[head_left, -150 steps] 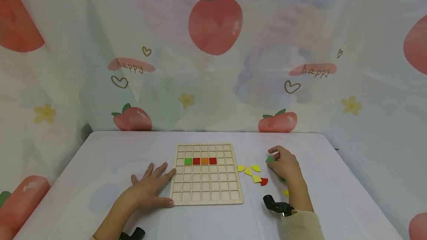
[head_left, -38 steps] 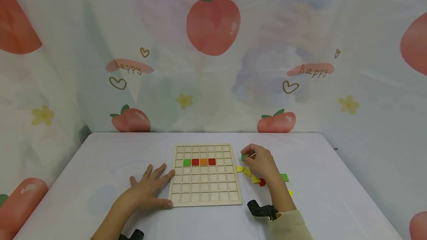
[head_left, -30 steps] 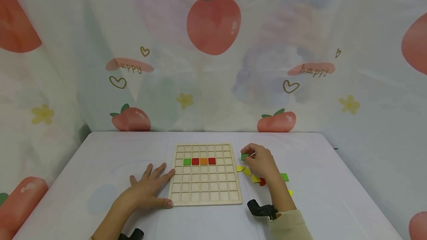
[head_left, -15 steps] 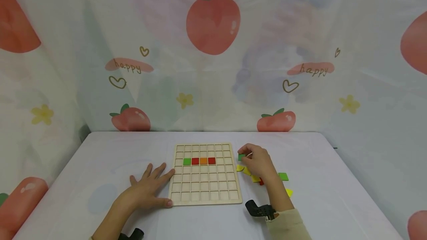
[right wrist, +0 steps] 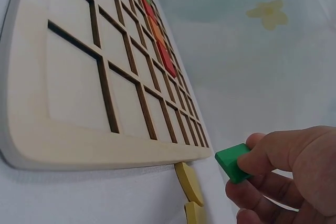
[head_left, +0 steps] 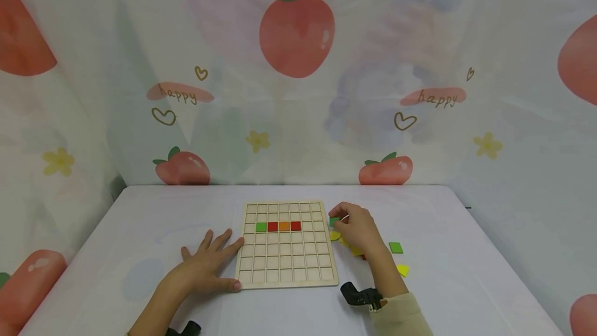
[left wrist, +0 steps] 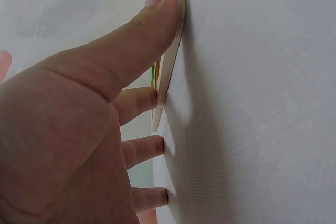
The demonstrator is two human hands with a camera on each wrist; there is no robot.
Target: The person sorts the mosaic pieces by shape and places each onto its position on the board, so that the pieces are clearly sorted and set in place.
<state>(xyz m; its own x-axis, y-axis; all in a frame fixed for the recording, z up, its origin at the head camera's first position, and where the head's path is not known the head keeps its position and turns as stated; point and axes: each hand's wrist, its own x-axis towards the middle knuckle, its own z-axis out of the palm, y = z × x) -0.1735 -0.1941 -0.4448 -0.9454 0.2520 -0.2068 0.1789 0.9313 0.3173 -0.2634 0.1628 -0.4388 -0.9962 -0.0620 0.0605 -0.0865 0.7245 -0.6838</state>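
Note:
A wooden grid board (head_left: 287, 280) lies mid-table. One row of its cells holds a green tile (head_left: 261, 227), a red tile (head_left: 272, 226), an orange tile (head_left: 284, 226) and another red tile (head_left: 296, 226), side by side. My left hand (head_left: 205, 268) is spread flat at the board's left side, thumb and index finger touching its edge; in the left wrist view the thumb (left wrist: 126, 51) presses the rim. Just off the board's right edge, my right hand (head_left: 358, 226) pinches a green square tile (right wrist: 232, 162) between thumb and fingers.
Yellow pieces (head_left: 335, 236) lie beside the board's right edge, partly under my right hand, with a bit of a red piece (head_left: 364, 257) showing. Farther right are a loose green tile (head_left: 396, 248) and a yellow piece (head_left: 403, 270). A printed cloth wall (head_left: 298, 134) stands behind the table.
My right hand has carried the green tile leftward from the loose pieces toward the board's right edge, moving only slightly in the last second. The left hand has stayed in place.

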